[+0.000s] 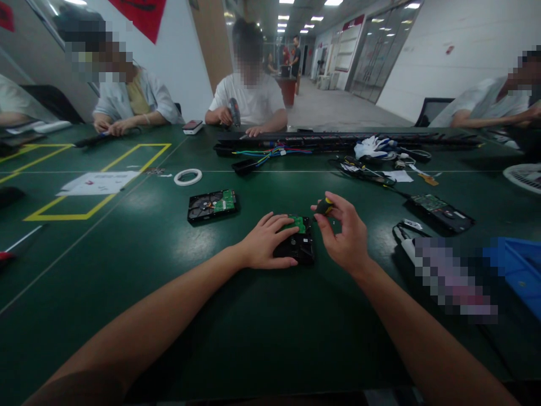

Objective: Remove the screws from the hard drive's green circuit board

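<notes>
My left hand (266,242) lies over a black hard drive (306,248), fingers spread, covering its left part. A green circuit board shows between and beyond the fingers. Just to the right of that drive, my right hand (346,234) is closed around a short screwdriver (324,206) with a black and yellow handle. The screwdriver's tip cannot be made out. Tiny light specks, perhaps screws, lie on the table by the right fingers. A second hard drive (212,206) rests farther off to the left, its circuit board facing up.
A third hard drive (442,213) lies at the right, near a power strip (426,259) and a blue bin (518,270). A tape roll (188,177), paper (99,183), cables (270,153) and gloves (374,148) lie on the green table. Several people sit around it; one holds a power tool (234,113).
</notes>
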### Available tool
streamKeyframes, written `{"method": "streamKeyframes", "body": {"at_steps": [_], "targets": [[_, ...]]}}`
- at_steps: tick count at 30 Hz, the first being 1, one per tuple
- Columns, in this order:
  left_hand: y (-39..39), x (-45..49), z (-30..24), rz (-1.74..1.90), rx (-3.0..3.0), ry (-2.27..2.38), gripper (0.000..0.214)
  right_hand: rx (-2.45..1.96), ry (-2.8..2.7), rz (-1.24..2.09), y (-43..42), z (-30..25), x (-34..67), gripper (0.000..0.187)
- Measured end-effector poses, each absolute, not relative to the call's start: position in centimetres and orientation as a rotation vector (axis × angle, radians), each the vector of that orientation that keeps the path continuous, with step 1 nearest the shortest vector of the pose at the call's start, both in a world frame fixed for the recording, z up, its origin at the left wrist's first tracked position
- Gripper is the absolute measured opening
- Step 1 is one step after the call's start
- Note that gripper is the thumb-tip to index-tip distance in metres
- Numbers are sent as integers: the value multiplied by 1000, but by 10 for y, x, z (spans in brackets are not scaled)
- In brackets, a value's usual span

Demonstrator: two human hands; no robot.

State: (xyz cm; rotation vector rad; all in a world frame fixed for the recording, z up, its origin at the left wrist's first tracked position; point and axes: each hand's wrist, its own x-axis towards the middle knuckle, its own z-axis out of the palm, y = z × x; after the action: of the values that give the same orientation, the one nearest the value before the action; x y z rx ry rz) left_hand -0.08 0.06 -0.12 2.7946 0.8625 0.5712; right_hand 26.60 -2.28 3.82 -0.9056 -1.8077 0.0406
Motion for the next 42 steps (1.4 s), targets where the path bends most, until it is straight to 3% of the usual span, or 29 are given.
{"method": "streamKeyframes", "body": {"at_steps": [6,18,42], "targets": [[0,0,0,566,2795,864,89,-928,-1824,89,-25,38,266,59],[2,-1,-1,573,2771,854,93,-956,-1811,-149,-22,45,268,57],[1,0,-2,576,2795,852,92,-969,-1780,-108,-20,36,265,62]]}}
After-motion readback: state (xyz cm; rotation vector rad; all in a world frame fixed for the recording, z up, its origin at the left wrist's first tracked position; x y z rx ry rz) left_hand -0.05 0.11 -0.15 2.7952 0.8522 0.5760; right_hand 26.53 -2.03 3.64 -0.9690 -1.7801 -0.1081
